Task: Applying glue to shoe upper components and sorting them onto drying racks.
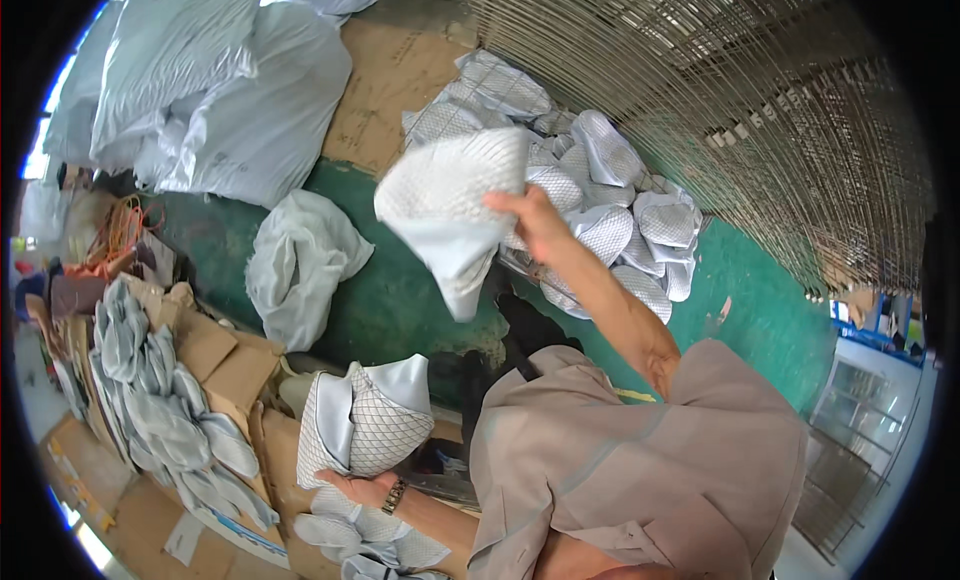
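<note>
My right hand (530,220) grips the edge of a white quilted fabric piece (450,175), slightly blurred by motion. This piece hangs in front of my legs, with a smooth pale part trailing below its textured part. Lower left, my left hand (362,488), below a wristwatch, is closed on the bottom of another quilted fabric piece (385,425). That one has a dark diamond grid and smooth pale flaps folded at its opening. Similar slipper-shaped pieces lie in a heap (610,190) beyond my right hand. More pale pieces (370,530) lie just under my left hand.
Large stuffed white sacks (210,90) stand at the far left, with a crumpled white bag (305,265) on the green floor (750,280). Grey slipper-shaped pieces (165,405) lie by cardboard (215,350) at left. A rack of thin rods (720,100) rises at far right.
</note>
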A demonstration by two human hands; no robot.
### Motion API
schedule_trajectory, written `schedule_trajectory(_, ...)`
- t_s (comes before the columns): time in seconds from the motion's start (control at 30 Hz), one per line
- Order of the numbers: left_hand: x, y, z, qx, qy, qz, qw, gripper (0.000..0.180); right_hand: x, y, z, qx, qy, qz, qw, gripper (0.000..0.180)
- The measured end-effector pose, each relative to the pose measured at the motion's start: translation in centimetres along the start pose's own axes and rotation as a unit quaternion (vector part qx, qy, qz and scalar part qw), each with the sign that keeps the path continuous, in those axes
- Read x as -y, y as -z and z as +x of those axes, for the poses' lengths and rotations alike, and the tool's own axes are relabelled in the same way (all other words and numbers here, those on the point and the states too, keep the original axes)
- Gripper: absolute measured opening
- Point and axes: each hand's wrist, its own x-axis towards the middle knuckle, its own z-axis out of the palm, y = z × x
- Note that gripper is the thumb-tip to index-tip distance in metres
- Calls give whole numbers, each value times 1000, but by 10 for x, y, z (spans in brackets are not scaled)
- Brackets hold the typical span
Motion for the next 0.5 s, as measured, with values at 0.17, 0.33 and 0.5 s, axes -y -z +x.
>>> schedule_trajectory(0.17, 10, -41, -31, 21, 15, 14, 1000, 87, 39, 140, 111, -71, 80, -4, 994, 41)
schedule_trajectory(0.33, 25, -66, -39, 21, -7, 70, 997, 86, 30, 281, 213, -341, 4, -35, 939, 74)
schedule_trajectory(0.5, 48, -84, -34, 43, 15, 100, 994, 87, -41, 244, 199, -163, -31, -205, 964, 62)
